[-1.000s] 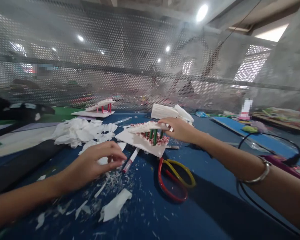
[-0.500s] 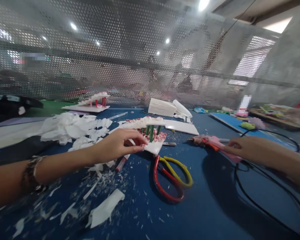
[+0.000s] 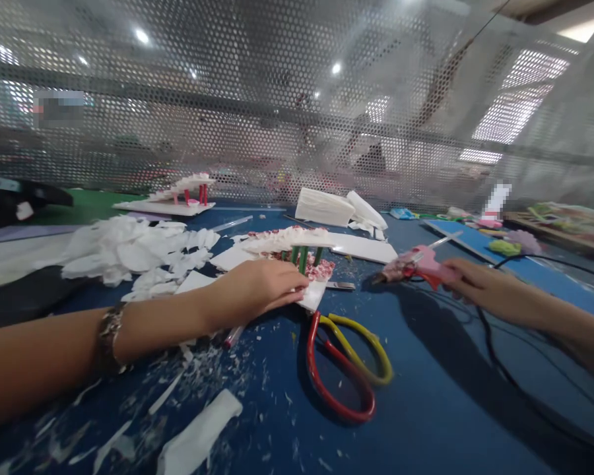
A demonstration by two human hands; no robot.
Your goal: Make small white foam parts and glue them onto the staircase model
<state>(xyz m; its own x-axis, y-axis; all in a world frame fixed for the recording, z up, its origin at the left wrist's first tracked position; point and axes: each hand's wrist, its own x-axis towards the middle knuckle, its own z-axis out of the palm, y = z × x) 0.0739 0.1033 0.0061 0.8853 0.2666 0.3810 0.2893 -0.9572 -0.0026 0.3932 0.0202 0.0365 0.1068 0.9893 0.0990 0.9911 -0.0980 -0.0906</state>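
A small white model (image 3: 314, 293) with a white base, reddish crumbs, green posts and a raised white strip sits on the blue table. My left hand (image 3: 262, 287) reaches to its near side, fingers drawn together by the posts. What those fingers hold, if anything, is hidden. Gripped in my right hand (image 3: 485, 284) is a pink hot glue gun (image 3: 428, 264), its nozzle aimed left, a clear glue stick (image 3: 448, 240) sticking out of its back. The nozzle is apart from the model. Scissors (image 3: 339, 376) with red and yellow handles lie right in front of the model.
White scraps (image 3: 123, 247) pile up at left, with shavings strewn in front. A similar model with pink posts (image 3: 188, 198) stands behind. White foam blocks (image 3: 324, 208) and a blue board (image 3: 468, 244) lie farther back. The gun's black cord (image 3: 505, 369) trails at right.
My right hand has lifted the glue gun, turning it so the glue stick points up. My left hand has shifted slightly right, its fingers now closer together against the model.
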